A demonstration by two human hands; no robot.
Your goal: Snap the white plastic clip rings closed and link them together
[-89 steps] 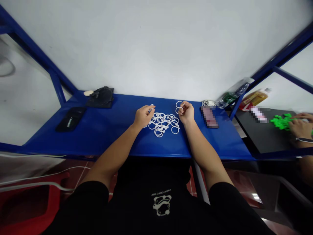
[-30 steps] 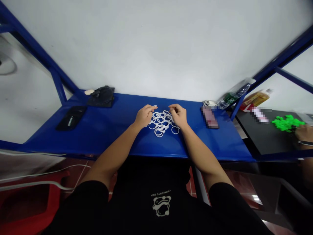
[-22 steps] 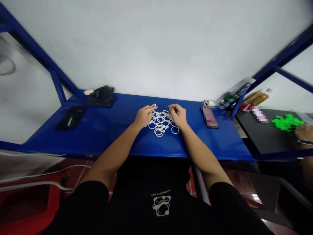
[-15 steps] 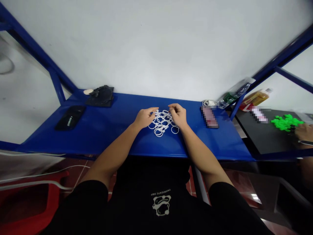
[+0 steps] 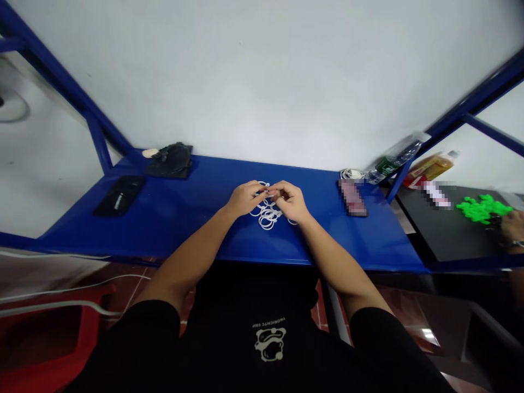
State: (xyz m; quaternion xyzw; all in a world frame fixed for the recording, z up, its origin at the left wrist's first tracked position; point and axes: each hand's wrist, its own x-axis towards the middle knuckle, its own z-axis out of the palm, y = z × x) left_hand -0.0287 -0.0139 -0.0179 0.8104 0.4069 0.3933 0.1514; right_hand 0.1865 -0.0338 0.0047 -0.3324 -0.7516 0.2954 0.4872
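A pile of white plastic rings (image 5: pixel 268 214) lies in the middle of the blue table (image 5: pixel 196 218). My left hand (image 5: pixel 244 197) and my right hand (image 5: pixel 290 200) meet fingertip to fingertip just above the pile. Both hands are closed in a pinch on white rings held between them. The hands hide most of the pile; only its near edge shows below them.
A black phone (image 5: pixel 118 195) and a dark folded cloth (image 5: pixel 171 160) lie at the far left. A phone (image 5: pixel 352 197), a coiled white cable (image 5: pixel 351 174) and bottles (image 5: pixel 395 159) sit to the right. Another person's hand (image 5: pixel 513 225) works by green pieces (image 5: pixel 483 208) on a black table.
My hands were apart, the right one holding rings off to the right of the pile. Both have come together over the pile, fingertips now touching.
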